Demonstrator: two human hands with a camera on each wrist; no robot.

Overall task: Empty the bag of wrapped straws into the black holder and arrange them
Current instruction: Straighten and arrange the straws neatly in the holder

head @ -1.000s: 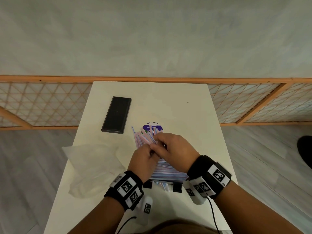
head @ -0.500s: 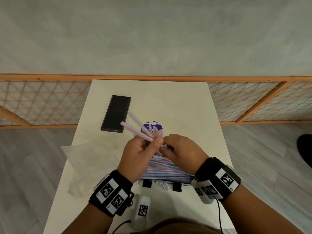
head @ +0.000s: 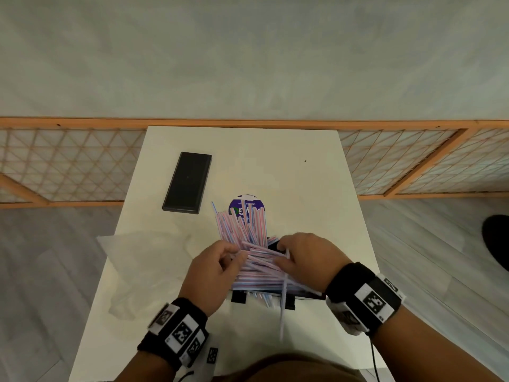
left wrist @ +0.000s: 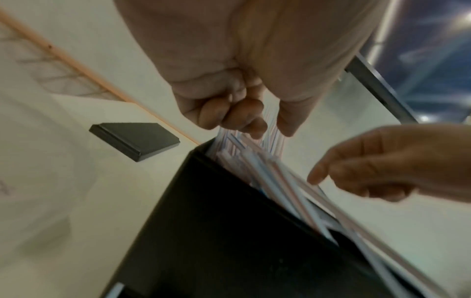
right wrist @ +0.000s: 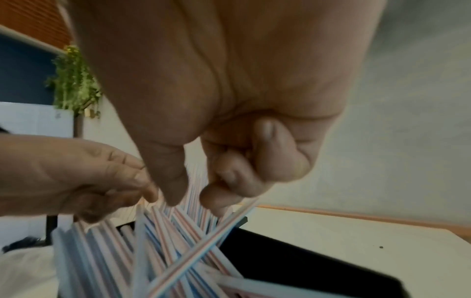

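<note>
- Wrapped straws (head: 249,260) lay in a loose, crossed heap in and over the black holder (left wrist: 229,231), which stood near the table's (head: 275,161) front edge; some fanned out past the holder's far end, a few poked out of its near end.
- Left hand (head: 213,274) pinched a small bunch of straws at the holder's left rim, fingers (left wrist: 242,115) curled with straws passing between them.
- Right hand (head: 305,260) also gripped straws over the holder's right side, thumb against curled fingers (right wrist: 229,181).
- One straw (head: 283,307) hung out over the holder's near side, likely to drop onto the table.
- Step, as judged: arranging. Best done by gathering crossed straws into one direction, squaring the ends against the holder's end wall, then pressing the pile down flat; light grip, since thin paper wrappers tear and straws kink.
- Clear plastic bag (head: 143,271) lay left of the holder, looking emptied.
- Black flat lid-like piece (head: 187,183) lay beyond the holder, to its left.
- Round purple label (head: 247,206) showed just beyond the holder, half hidden by straws; lettering too small to read.
- Wrist bands (head: 369,296) carried black-and-white square marker codes, no readable text.
</note>
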